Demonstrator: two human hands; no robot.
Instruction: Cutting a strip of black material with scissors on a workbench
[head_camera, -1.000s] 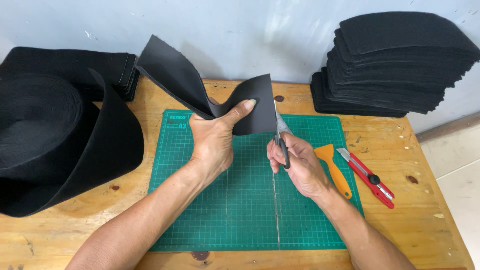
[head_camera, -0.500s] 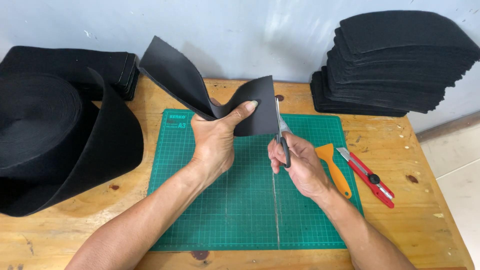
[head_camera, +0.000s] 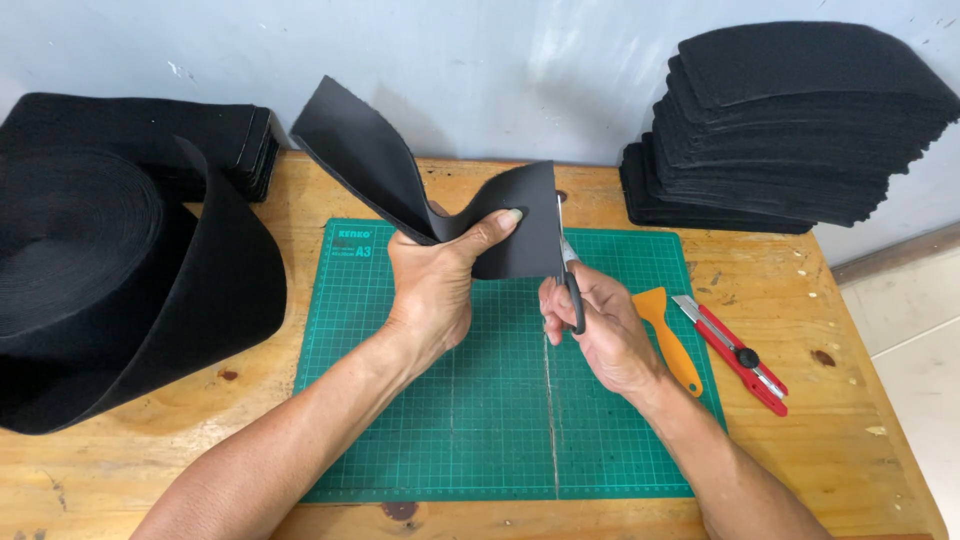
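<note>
Now a black fabric strip (head_camera: 520, 225) is pinched in the left hand (head_camera: 435, 285) above the green cutting mat (head_camera: 450, 420). Scissors (head_camera: 570, 285), gripped by the right hand (head_camera: 600, 335), are set at its right edge; the cut seems barely begun. The strip looks matte, curving back toward the table's far edge.

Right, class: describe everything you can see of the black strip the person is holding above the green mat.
The black strip is a wide band of matt, felt-like fabric with a slightly fuzzy edge. It is held up above the green cutting mat, bent into a wave: one end rises toward the wall, the other hangs by the right hand. The left hand pinches its middle, thumb on the near face. Scissors in the right hand meet its right edge.
</note>
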